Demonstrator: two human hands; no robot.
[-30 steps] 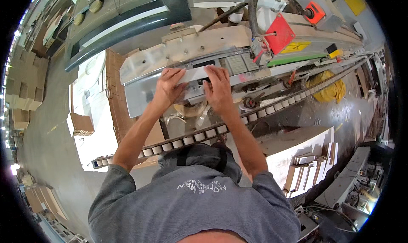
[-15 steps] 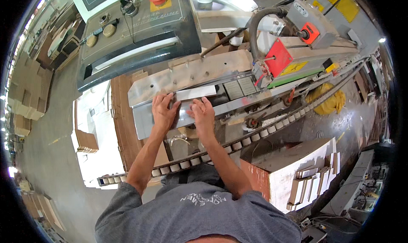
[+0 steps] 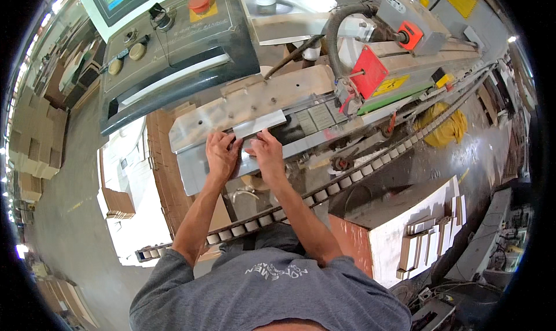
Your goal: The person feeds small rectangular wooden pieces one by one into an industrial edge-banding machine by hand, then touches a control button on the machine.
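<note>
A narrow white board strip (image 3: 260, 124) lies along the metal bed of a machine, against the raised metal fence plate (image 3: 231, 112). My left hand (image 3: 221, 157) has bent fingers at the strip's left end. My right hand (image 3: 267, 156) grips its near long edge, index finger on the edge and thumb drawn in below. Both hands hover over the smooth grey bed plate (image 3: 194, 168). The undersides of the fingers and the strip's far edge are hidden.
Beyond the bed stands a control panel (image 3: 174, 47) with a red button (image 3: 200, 3). A red guard plate (image 3: 369, 73) is on the right. A roller rail (image 3: 333, 188) crosses before me. Stacked strips (image 3: 431, 241) top a white-sided box at right; brown boards (image 3: 168, 169) stand left.
The whole view has shifted slightly left. My right fingers have drawn in closer to the left hand, and the strip now shows a darker near edge.
</note>
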